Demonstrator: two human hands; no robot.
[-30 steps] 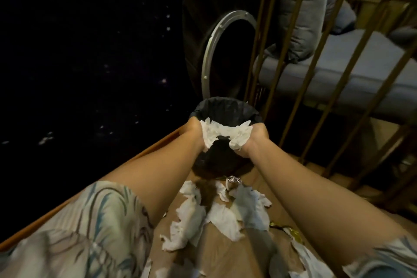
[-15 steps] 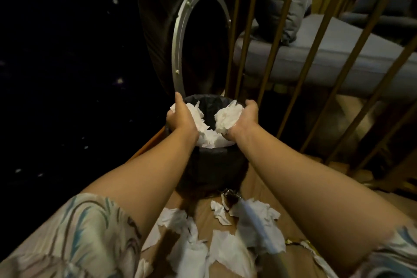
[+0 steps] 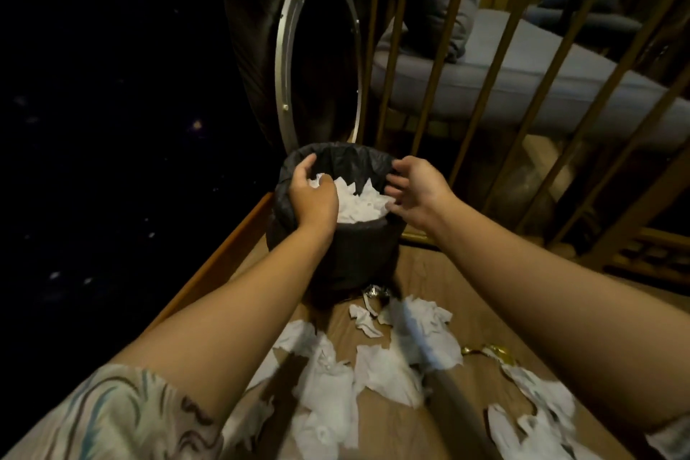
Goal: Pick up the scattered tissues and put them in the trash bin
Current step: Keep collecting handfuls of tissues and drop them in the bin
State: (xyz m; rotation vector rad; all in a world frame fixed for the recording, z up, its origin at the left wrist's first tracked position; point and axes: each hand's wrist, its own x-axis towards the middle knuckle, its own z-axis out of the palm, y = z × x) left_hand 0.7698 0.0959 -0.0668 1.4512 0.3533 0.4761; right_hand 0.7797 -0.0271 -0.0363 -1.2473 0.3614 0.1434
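Observation:
A small black trash bin [image 3: 351,258] lined with a black bag stands on the wooden floor. White tissues [image 3: 358,203] fill it nearly to the rim. My left hand [image 3: 311,194] hovers over the bin's left side, fingers curled loosely above the tissues, nothing gripped. Over the bin's right rim, my right hand [image 3: 418,192] has its fingers spread and holds nothing. Several crumpled white tissues [image 3: 381,366] lie scattered on the floor in front of the bin, between my forearms, and more tissues [image 3: 534,418] lie at the lower right.
A round metal-rimmed opening [image 3: 317,60] in a dark object stands behind the bin. Gold railing bars [image 3: 481,86] run to the right, with a grey cushioned seat [image 3: 522,75] beyond them. A foil wrapper [image 3: 375,290] and a gold wrapper [image 3: 489,350] lie on the floor. The left side is dark.
Both hands carried bunches of tissue up over the bin and let them go; the tissues now lie inside the bin and the hands have opened.

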